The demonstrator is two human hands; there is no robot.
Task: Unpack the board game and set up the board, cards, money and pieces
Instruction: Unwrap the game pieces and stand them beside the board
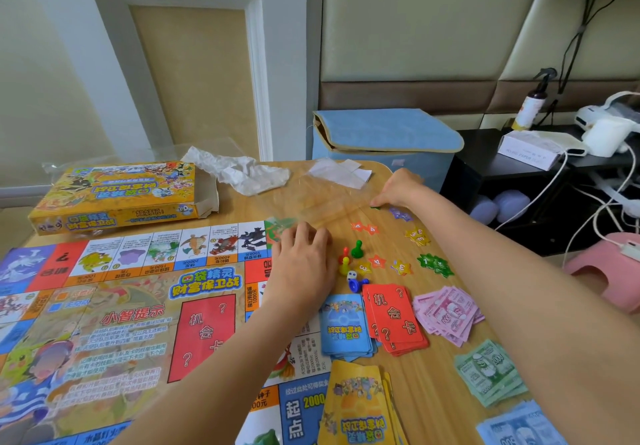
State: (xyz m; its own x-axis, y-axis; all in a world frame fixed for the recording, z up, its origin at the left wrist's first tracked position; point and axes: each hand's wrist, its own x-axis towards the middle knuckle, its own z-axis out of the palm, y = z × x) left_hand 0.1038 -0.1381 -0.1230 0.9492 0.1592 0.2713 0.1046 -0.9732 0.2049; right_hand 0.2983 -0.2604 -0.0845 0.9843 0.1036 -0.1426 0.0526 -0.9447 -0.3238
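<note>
While the board (131,309) lies unfolded on the table (433,382) | left hand (303,264) rests flat, fingers relaxed, on its right edge beside the pawns (351,259) | right hand (398,190) pinches a green token (374,207) near a clear bag (329,198) | cards (394,320) and money (450,313) stacked right of board | box (114,198) far left.

Beside one unfolded game board (131,306): three card decks, blue (346,326), red (396,320) and yellow (360,406); three money piles, pink (448,313), green (490,372) and blue (519,427); one white die (352,275).
</note>
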